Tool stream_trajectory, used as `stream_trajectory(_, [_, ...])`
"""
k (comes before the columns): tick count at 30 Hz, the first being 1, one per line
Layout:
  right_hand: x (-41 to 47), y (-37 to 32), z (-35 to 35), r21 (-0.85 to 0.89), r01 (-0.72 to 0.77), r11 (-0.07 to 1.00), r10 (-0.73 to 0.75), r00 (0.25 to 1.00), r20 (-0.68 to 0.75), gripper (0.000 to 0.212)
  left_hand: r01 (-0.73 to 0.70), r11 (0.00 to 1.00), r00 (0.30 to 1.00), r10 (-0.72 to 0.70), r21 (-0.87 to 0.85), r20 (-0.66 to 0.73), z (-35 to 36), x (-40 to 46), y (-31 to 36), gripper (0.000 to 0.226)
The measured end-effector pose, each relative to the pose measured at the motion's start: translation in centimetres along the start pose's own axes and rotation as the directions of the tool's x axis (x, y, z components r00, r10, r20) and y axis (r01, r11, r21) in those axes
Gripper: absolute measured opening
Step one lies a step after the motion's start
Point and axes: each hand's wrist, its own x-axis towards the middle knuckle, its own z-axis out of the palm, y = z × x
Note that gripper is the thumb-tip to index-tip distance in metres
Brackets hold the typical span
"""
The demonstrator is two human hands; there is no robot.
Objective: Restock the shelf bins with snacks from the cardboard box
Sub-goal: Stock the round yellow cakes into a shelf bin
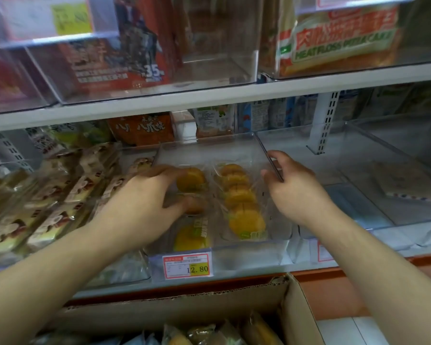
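A clear plastic bin (pixel 246 247) on the middle shelf holds two packs of yellow round cakes. My left hand (pixel 144 195) reaches into the bin and grips the left cake pack (pixel 192 235) near its far end, fingers over the top and thumb at its near side. The right cake pack (pixel 241 202) lies beside it. My right hand (pixel 291 188) grips the bin's right wall at its top edge. The cardboard box (pixel 294 317) stands open below the shelf with several wrapped snacks (pixel 209 333) inside.
A bin of beige wrapped snacks (pixel 47 207) sits to the left. A clear bin (pixel 396 185) to the right holds one flat pale pack. A price tag (pixel 187 268) reading 12.80 hangs on the bin front. The upper shelf (pixel 209 100) overhangs close above.
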Motion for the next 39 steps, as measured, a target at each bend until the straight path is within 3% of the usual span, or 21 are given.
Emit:
stream_trajectory(3, [-0.5,-0.9,-0.2,-0.187,0.026,0.982,-0.035,0.998,-0.045,0.062,0.043,0.989,0.997,-0.050,0.141,0.050,-0.9,-1.8,-3.5,0.076])
stream_trajectory(6, [-1.0,-3.5,-0.1,-0.411,0.195,0.890,-0.215,0.977,-0.002,0.063,0.038,0.989,0.994,-0.053,0.145,0.098,-0.7,-2.9,-4.9,0.086])
stream_trajectory(8, [-0.8,-6.0,0.9,-0.387,0.329,0.861,-0.294,0.944,0.148,0.060,0.047,0.993,0.996,-0.055,0.111,0.073,-0.7,-3.2,-4.8,0.080])
stream_trajectory(12, [0.7,-9.6,5.6,-0.396,0.421,0.816,-0.261,0.880,0.397,0.059,0.003,0.992,0.997,-0.012,0.123,0.072,-0.4,-3.2,-5.6,0.081])
stream_trajectory(17, [2.7,-10.3,10.8,-0.553,0.481,0.681,-0.268,0.866,0.423,0.040,-0.032,0.997,0.996,0.026,0.069,0.080,-0.1,-3.4,-7.1,0.080])
stream_trajectory(20, [3.2,-10.6,11.7,-0.554,0.458,0.696,-0.254,0.878,0.406,0.036,-0.038,0.998,0.997,0.035,0.043,0.074,0.1,-3.3,-7.4,0.079])
stream_trajectory(25, [3.7,-10.9,8.8,-0.233,0.266,0.935,-0.183,0.928,0.324,0.027,-0.033,0.999,0.995,0.034,-0.012,0.096,-0.5,-3.4,-7.2,0.071])
stream_trajectory(28, [3.2,-11.5,5.7,0.012,0.128,0.992,-0.126,0.942,0.312,0.024,0.013,0.989,0.988,0.010,-0.147,0.155,-1.6,-3.1,-6.7,0.062])
stream_trajectory(31, [2.6,-11.9,3.4,0.174,0.042,0.984,-0.095,0.947,0.308,0.017,0.084,0.950,0.991,-0.048,-0.300,0.126,-2.7,-2.8,-5.9,0.051])
stream_trajectory(34, [1.8,-12.1,2.5,0.327,-0.039,0.944,-0.069,0.948,0.312,0.024,0.092,0.921,0.995,-0.096,-0.379,0.009,-3.1,-2.6,-5.4,0.063])
stream_trajectory(37, [0.4,-12.5,2.0,0.542,-0.156,0.825,-0.052,0.936,0.348,0.042,0.118,0.875,0.984,-0.168,-0.469,-0.065,-3.5,-2.3,-4.8,0.078])
stream_trajectory(39, [-0.5,-12.4,1.9,0.638,-0.173,0.750,-0.082,0.933,0.350,0.045,0.193,0.819,0.961,-0.269,-0.540,-0.066,-3.7,-2.1,-4.6,0.070])
